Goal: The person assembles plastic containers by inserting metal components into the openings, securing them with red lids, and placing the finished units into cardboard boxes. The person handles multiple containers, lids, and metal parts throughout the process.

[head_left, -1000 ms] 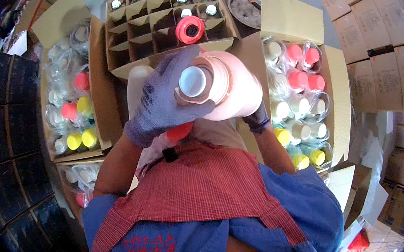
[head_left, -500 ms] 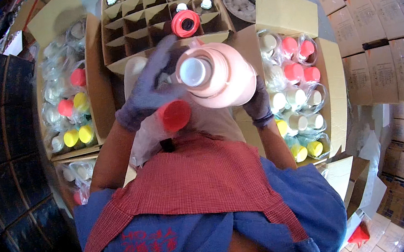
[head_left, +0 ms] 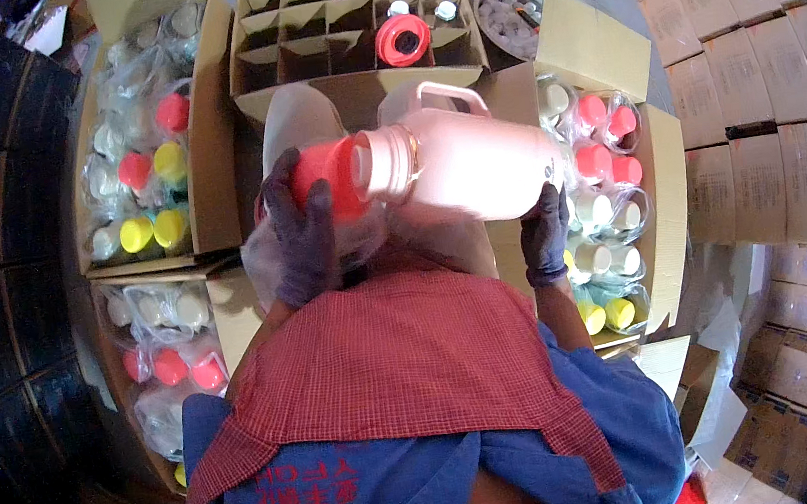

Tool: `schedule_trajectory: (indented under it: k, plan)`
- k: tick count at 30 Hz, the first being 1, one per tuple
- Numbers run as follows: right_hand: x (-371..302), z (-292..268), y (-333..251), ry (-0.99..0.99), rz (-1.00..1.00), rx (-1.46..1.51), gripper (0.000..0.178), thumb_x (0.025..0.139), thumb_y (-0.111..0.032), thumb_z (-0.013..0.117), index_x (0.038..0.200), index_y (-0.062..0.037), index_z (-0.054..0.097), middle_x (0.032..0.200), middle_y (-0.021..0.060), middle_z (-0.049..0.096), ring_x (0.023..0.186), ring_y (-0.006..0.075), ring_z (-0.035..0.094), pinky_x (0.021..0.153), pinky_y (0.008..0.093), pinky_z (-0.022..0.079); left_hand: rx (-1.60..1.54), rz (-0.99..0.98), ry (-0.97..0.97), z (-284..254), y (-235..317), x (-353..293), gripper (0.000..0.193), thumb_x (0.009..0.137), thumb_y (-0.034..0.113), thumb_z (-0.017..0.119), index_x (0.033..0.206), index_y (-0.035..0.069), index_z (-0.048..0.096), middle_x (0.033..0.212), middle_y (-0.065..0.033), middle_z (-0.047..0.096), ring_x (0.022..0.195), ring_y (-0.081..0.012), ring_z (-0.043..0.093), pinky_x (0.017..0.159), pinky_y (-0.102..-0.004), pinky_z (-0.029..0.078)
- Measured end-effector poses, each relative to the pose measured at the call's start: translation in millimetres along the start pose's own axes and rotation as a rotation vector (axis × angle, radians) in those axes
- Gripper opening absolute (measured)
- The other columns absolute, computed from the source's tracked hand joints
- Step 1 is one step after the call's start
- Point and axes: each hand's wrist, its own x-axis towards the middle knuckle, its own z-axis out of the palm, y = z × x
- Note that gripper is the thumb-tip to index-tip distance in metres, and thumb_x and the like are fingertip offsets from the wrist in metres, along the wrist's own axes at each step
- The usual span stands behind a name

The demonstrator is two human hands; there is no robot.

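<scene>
The jug (head_left: 484,167) has tipped near a carton edge (head_left: 536,85), left hand (head_left: 303,239) gripping cap (head_left: 339,174), right hand (head_left: 546,242) its base (head_left: 548,166).

Left hand (head_left: 304,244) curled, right hand (head_left: 547,239) with fingers upward (partly hidden), both dark-gloved, well apart, forearms (head_left: 560,309) reaching forward.

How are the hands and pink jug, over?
Left hand gripping red cap; right hand holding pink jug. Jug tipped sideways, mouth facing the cap. Nothing visible between them.
</scene>
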Motion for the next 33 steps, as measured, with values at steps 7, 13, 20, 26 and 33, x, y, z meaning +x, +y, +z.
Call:
schedule_trajectory:
  k: [7, 13, 20, 26, 33]
  plan:
    - [-17.5, 63.9, -79.9, -0.202, -0.725, -0.885, 0.050, 0.088, -0.031, 0.062, 0.125, 0.0014, 0.053, 0.124, 0.0179, 0.055, 0.110, 0.0288, 0.056, 0.094, 0.0356, 0.044, 0.384, 0.259, -0.085, 15.5, -28.5, -16.9, 0.043, 0.087, 0.019, 0.057, 0.127, 0.007, 0.049, 0.119, -0.0234, 0.052, 0.109, -0.0346, 0.053, 0.097, -0.0404, 0.041]
    - [31.5, 185.7, -115.9, -0.841, -0.788, -1.535, 0.055, 0.082, -0.044, 0.062, 0.116, -0.0014, 0.057, 0.113, 0.0209, 0.057, 0.099, 0.0370, 0.061, 0.083, 0.0394, 0.051, 0.437, 0.241, -0.756, -45.6, 47.6, 29.5, 0.024, 0.086, 0.020, 0.061, 0.105, 0.005, 0.064, 0.092, -0.0169, 0.067, 0.082, -0.0240, 0.065, 0.082, -0.0349, 0.049]
    - [146.4, 250.9, -89.2, -1.218, -0.420, -0.774, 0.040, 0.089, -0.039, 0.057, 0.104, -0.0026, 0.061, 0.092, 0.0149, 0.065, 0.072, 0.0265, 0.065, 0.065, 0.0354, 0.050, -0.357, 0.003, -0.291, -13.3, 11.2, 122.6, 0.031, 0.092, 0.022, 0.052, 0.110, -0.002, 0.062, 0.117, -0.0139, 0.060, 0.108, -0.0207, 0.056, 0.093, -0.0331, 0.045]
    - [338.3, 144.0, 109.3, -0.492, -0.383, -1.361, 0.042, 0.086, -0.037, 0.060, 0.115, -0.0073, 0.055, 0.113, 0.0244, 0.057, 0.092, 0.0395, 0.061, 0.076, 0.0469, 0.050, -0.490, 0.033, -0.496, 10.7, 4.7, 166.7, 0.045, 0.097, 0.038, 0.042, 0.113, 0.000, 0.059, 0.114, -0.0139, 0.057, 0.113, -0.0271, 0.052, 0.098, -0.0394, 0.042]
    - [379.7, 155.2, 191.1, -0.627, -0.358, -1.861, 0.051, 0.079, -0.033, 0.066, 0.122, -0.0132, 0.049, 0.119, 0.0166, 0.052, 0.099, 0.0345, 0.058, 0.079, 0.0456, 0.047, -0.384, 0.103, -0.598, 13.6, 12.8, 202.6, 0.034, 0.094, 0.025, 0.045, 0.110, 0.000, 0.061, 0.117, -0.0139, 0.060, 0.122, -0.0318, 0.046, 0.105, -0.0441, 0.030]
